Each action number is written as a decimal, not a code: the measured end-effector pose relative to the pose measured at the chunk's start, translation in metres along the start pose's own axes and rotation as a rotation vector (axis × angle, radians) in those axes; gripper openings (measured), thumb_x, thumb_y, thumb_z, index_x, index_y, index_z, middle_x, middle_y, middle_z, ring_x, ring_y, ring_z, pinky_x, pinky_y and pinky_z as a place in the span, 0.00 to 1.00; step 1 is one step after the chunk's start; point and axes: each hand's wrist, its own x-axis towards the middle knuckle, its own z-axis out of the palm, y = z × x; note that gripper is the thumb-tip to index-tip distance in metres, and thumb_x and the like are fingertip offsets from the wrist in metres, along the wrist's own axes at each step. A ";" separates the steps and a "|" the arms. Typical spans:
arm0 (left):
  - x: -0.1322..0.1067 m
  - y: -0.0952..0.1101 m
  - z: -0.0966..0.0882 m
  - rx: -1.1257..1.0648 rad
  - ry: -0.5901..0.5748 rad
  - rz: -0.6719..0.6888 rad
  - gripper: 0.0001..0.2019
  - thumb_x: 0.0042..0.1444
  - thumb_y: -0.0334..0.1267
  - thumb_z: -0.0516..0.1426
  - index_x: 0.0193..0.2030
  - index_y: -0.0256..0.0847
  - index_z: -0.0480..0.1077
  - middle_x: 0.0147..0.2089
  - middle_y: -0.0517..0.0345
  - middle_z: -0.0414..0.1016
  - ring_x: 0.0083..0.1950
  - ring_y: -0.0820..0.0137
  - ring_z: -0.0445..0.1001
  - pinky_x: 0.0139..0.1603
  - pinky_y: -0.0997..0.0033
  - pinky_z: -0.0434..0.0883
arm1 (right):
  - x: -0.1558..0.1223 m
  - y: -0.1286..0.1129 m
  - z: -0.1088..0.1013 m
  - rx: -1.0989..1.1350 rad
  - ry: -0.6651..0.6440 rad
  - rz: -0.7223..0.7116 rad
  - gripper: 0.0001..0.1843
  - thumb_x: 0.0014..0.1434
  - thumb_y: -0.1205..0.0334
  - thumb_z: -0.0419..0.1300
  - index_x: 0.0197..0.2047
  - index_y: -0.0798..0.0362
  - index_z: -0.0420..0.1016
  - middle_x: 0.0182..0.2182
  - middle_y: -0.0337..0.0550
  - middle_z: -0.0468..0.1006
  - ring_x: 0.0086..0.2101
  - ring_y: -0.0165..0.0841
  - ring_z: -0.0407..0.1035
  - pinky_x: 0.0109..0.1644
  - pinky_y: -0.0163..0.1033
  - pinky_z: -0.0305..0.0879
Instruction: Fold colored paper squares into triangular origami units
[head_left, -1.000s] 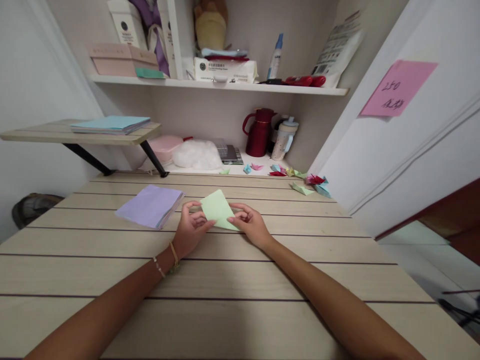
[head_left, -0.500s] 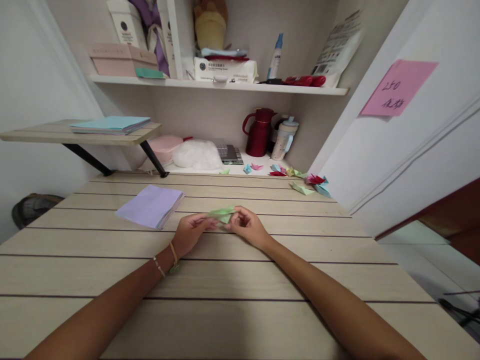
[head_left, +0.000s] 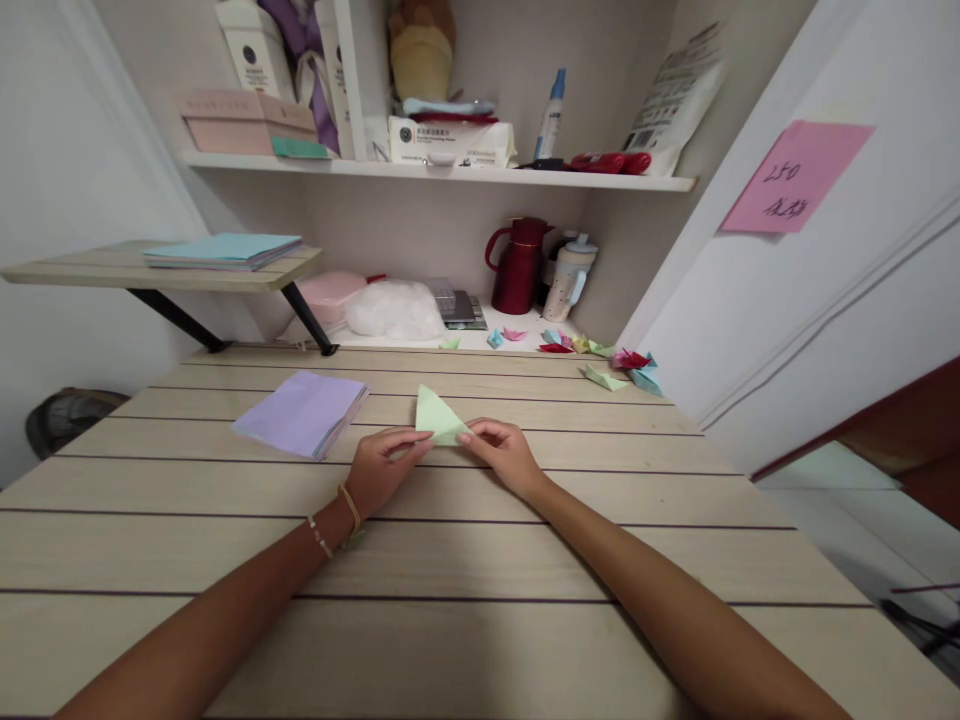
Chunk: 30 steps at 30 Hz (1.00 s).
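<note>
A light green paper [head_left: 436,419], folded into a triangle, stands tilted up from the wooden table [head_left: 465,540]. My left hand [head_left: 382,467] pinches its lower left edge with fingers pressed together. My right hand [head_left: 504,455] pinches the lower right edge. Both hands rest on the table close together. A stack of purple paper sheets [head_left: 301,411] lies just left of my left hand.
Several small folded paper figures [head_left: 615,370] lie at the table's far right and on the white ledge behind. A red jug [head_left: 519,265] and a white cup [head_left: 570,277] stand on that ledge. A side shelf [head_left: 161,265] holds blue sheets. A white door with a pink note [head_left: 795,178] is on the right.
The green sheet went from a flat square held up, to folded flat between my fingers, to a triangle standing up now. My hands stayed in nearly the same place.
</note>
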 end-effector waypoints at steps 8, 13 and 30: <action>0.004 0.003 0.001 -0.315 -0.038 -0.227 0.20 0.42 0.38 0.63 0.42 0.39 0.62 0.27 0.61 0.75 0.25 0.71 0.75 0.30 0.72 0.72 | 0.001 0.001 -0.001 0.128 0.003 0.122 0.25 0.46 0.54 0.64 0.49 0.50 0.72 0.28 0.39 0.77 0.21 0.25 0.62 0.24 0.31 0.57; 0.005 0.001 0.001 -0.342 -0.115 -0.276 0.20 0.44 0.39 0.62 0.43 0.39 0.62 0.28 0.61 0.75 0.25 0.72 0.75 0.29 0.72 0.73 | -0.001 0.000 0.000 0.066 -0.037 0.118 0.12 0.47 0.54 0.63 0.31 0.54 0.79 0.24 0.38 0.76 0.24 0.27 0.64 0.28 0.33 0.59; 0.007 -0.005 -0.003 -0.324 -0.276 -0.283 0.07 0.44 0.38 0.62 0.28 0.36 0.71 0.26 0.57 0.78 0.29 0.71 0.75 0.33 0.74 0.72 | 0.000 0.002 -0.004 0.212 -0.119 0.192 0.12 0.46 0.54 0.65 0.26 0.56 0.75 0.22 0.37 0.73 0.23 0.26 0.65 0.31 0.33 0.61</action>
